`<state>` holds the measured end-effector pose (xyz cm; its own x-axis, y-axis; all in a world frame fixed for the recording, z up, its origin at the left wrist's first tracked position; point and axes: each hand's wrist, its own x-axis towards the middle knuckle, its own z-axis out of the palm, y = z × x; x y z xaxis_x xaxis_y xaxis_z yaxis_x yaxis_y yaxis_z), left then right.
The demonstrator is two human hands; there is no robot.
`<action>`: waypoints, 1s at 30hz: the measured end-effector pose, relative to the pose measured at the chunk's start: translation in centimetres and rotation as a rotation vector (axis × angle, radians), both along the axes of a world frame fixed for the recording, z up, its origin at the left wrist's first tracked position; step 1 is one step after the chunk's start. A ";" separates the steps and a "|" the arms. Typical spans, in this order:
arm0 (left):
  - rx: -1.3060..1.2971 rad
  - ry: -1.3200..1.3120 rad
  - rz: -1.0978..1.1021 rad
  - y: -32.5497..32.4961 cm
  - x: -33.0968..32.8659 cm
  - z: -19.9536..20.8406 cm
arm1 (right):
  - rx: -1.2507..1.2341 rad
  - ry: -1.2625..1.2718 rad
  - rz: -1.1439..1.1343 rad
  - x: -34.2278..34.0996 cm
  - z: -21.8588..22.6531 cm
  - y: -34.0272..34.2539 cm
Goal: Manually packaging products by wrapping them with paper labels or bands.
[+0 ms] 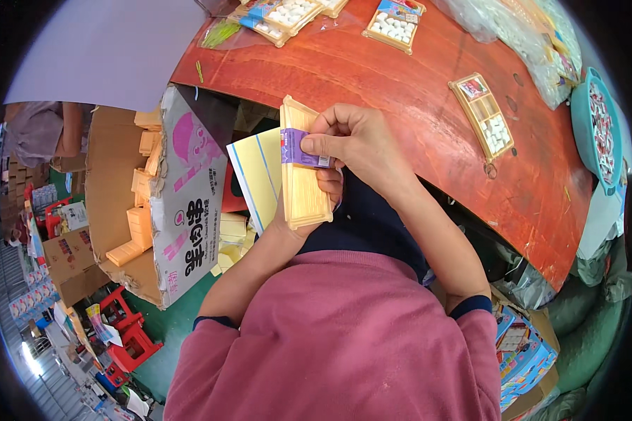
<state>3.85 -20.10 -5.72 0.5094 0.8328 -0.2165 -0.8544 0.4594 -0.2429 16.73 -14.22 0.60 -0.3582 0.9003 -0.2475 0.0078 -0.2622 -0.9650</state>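
Note:
A pale-yellow plastic tray, long and narrow, stands tilted upright in front of my body. My left hand grips it from behind and below; its fingertips show at the tray's right edge and the rest is partly hidden. Across the tray's upper half runs a purple printed label. My right hand pinches the label's right end between thumb and fingers, against the tray. Just left of the tray is a yellow backing sheet with blue lines, its right part hidden behind the tray.
On the red table lie a compartment tray with white pieces and another filled tray. A teal basin of wrapped pieces stands at the right edge. An open carton of orange trays is on the left, near red stools.

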 end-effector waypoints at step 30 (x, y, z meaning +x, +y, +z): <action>0.093 -0.121 -0.143 1.2 0.1 0.7 | 0.276 -0.075 -0.204 2.0 -1.4 0.0</action>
